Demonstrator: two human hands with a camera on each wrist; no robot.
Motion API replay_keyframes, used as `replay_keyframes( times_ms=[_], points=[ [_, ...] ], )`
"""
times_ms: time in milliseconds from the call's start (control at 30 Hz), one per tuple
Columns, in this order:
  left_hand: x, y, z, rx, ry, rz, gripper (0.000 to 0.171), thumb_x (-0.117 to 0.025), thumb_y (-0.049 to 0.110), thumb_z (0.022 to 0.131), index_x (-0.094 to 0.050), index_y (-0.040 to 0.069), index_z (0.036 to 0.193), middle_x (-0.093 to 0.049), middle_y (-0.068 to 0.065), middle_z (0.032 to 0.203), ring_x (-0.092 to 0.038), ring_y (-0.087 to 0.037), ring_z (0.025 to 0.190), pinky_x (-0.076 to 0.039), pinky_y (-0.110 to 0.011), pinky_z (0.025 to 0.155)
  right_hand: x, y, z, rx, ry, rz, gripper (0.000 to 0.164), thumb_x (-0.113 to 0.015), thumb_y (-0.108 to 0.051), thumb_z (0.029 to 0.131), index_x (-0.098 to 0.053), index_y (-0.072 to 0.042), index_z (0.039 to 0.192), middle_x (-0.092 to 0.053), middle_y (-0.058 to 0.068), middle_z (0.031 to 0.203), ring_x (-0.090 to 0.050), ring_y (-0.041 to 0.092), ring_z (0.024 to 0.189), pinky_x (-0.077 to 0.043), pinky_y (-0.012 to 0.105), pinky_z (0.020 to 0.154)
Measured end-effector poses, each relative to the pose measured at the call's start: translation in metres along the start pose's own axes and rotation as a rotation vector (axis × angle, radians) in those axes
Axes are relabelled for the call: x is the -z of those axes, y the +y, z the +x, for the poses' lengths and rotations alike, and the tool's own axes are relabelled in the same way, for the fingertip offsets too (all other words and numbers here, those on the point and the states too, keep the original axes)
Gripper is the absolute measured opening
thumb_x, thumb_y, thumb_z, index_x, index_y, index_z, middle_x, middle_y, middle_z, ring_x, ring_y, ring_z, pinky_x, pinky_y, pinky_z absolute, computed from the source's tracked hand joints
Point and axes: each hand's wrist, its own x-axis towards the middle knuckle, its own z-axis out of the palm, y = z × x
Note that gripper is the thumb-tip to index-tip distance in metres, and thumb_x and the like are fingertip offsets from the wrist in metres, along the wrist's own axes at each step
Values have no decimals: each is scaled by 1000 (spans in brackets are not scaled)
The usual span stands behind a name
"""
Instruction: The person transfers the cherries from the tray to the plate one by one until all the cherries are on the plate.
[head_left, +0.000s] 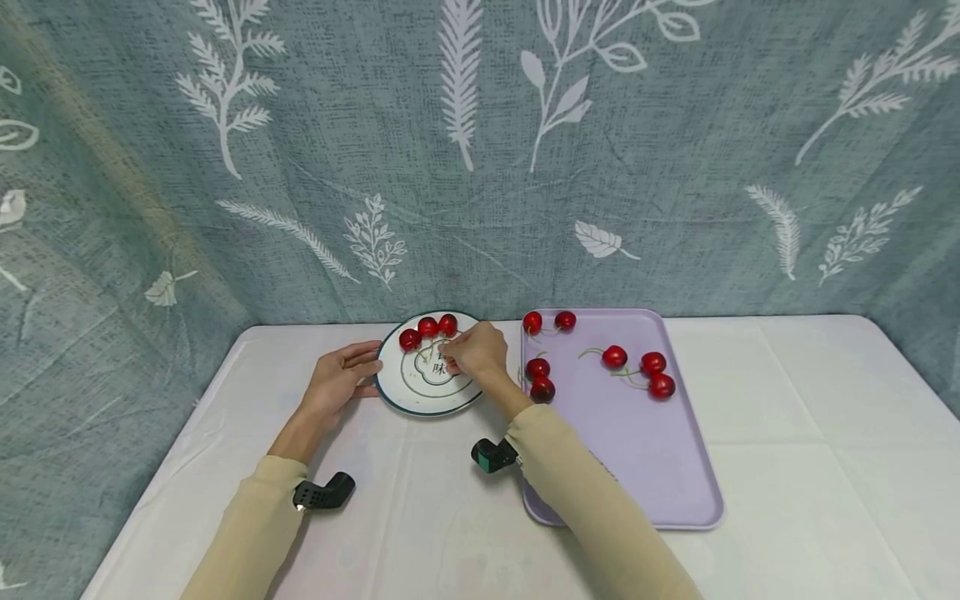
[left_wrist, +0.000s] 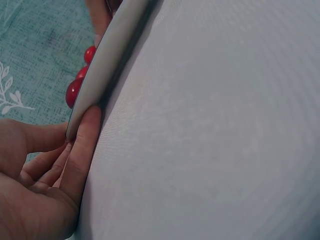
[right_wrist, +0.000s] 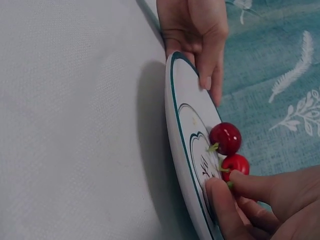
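Observation:
A white plate (head_left: pixel 412 398) with a dark green rim and printed characters lies at the table's back. My left hand (head_left: pixel 335 377) grips its left edge; in the left wrist view the thumb is at the rim and a finger (left_wrist: pixel 82 150) reaches beneath. Three red cherries sit along the plate's far side: a left one (head_left: pixel 409 339), a middle one (head_left: pixel 428 327) and a right one (head_left: pixel 447 324). Over the plate's right part, my right hand (head_left: pixel 482 352) pinches thumb and finger together at a green cherry stem (right_wrist: pixel 230 184). The fingertips partly hide that stem.
Right of the plate lies a lilac tray (head_left: pixel 637 475) with a raised rim, under my right forearm. Several stemmed cherries lie in it, one near its middle (head_left: pixel 614 357) and one at the right (head_left: pixel 662 385). A patterned curtain (head_left: pixel 480 208) hangs behind the white table.

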Motion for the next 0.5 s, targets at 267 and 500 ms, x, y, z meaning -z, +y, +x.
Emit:
replay_keyframes(
  times_ms=[267,500],
  points=[
    [-1,1,0,10,2,-3,48,-55,8,100,-42,2,147,-47,-20,142,-61,-8,92,-60,-24,74,2,1,0,31,-19,-9,21,-71,-16,91,-77,1,82,-72,9,67,-70,18,58,-54,16,51],
    [-1,1,1,9,1,1,49,-54,8,100,-41,1,147,-47,-20,143,-61,-8,93,-60,-24,74,5,-1,-1,9,-45,0,22,-69,-15,92,-77,3,83,-72,10,68,-71,19,61,-55,17,50]
  ],
)
